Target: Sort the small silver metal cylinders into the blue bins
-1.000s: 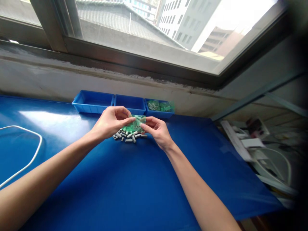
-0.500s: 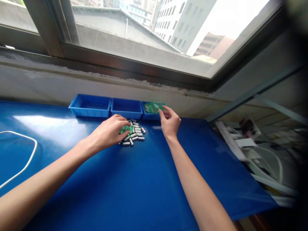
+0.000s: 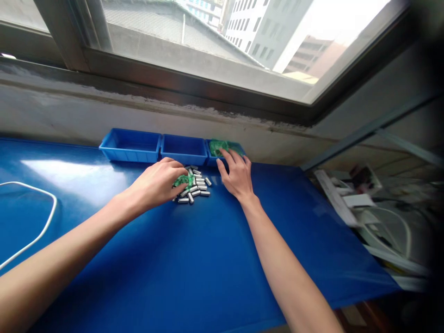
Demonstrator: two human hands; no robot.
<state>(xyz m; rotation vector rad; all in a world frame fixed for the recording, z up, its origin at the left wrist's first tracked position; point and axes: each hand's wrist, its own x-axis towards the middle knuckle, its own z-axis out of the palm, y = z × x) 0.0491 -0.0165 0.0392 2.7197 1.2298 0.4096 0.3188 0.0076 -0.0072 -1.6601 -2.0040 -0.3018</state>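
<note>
Green bag [image 3: 182, 181] sits pinched under the left hand [image 3: 157, 183] at frame centre; right hand [image 3: 237, 175] lies open, fingers spread, beside grey pieces [image 3: 196, 188].

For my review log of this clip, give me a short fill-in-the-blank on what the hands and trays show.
1. The left hand rests on a small ____ bag beside the grey metal pieces.
2. The right hand reaches toward the ____ most tray.
3. ____ blue trays stand along the wall.
Missing words: green; right; three

Seen from head height, looking forward and down across the blue table [image 3: 194, 259] toward the window [image 3: 215, 41], at arm's length.
</note>
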